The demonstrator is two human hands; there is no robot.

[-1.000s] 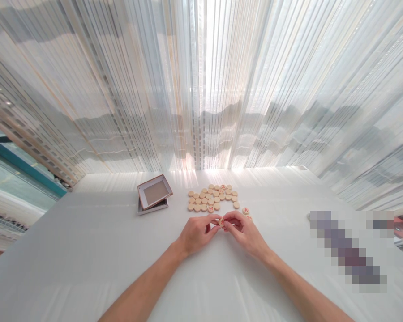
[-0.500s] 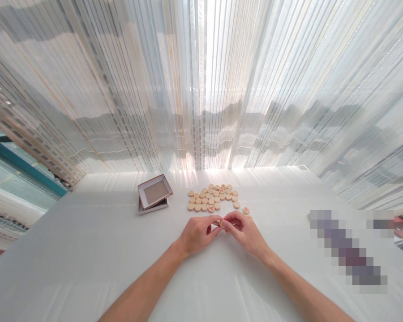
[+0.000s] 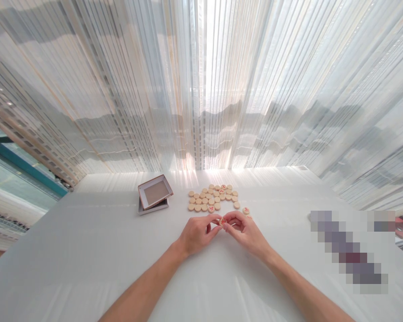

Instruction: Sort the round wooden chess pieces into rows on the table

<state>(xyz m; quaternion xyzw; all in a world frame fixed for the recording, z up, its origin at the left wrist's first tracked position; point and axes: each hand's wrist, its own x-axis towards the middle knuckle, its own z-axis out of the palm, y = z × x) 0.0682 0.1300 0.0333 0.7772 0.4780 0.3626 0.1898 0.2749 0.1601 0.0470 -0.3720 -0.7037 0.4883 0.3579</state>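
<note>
Held item, qty 1: small round pale wood-look disc w/ red character on its face (image 3: 222,222), raised betw. the fingertips of both hands, just above or at the tabletop (can't tell which). L hand (image 3: 198,235): thumb + index closed in a pinch on the disc's left edge. R hand (image 3: 243,230): thumb + index likewise pinching the right edge, other fingers curled in. Change vs. half a sec ago: disc is turned; its red mark, then partly covered & tipped away, now faces the camera nearly full. Meaning, as judged: face is readable, grip is two-handed, disc not yet put down. Loose stock, unshifted: cluster of plain pale round discs, blank side up (image 3: 204,201), in uneven rows beyond both hands' fingertips, many touching; one red-marked disc (image 3: 211,209) at the cluster's near edge, just beyond L index; two more red-marked at its far edge. Beyond R knuckles: separate red-marked disc (image 3: 246,210), w/ another partly hidden behind the hand. Beyond & left of L hand, well apart: shallow rectangular box part w/ brown edge and grey-brown floor (image 3: 156,193), tilted atop a shallow white tray (image 3: 157,208). Support: smooth white tabletop (image 3: 104,250) under all. Beyond the hands: translucent ribbed plastic curtain (image 3: 201,89).
</note>
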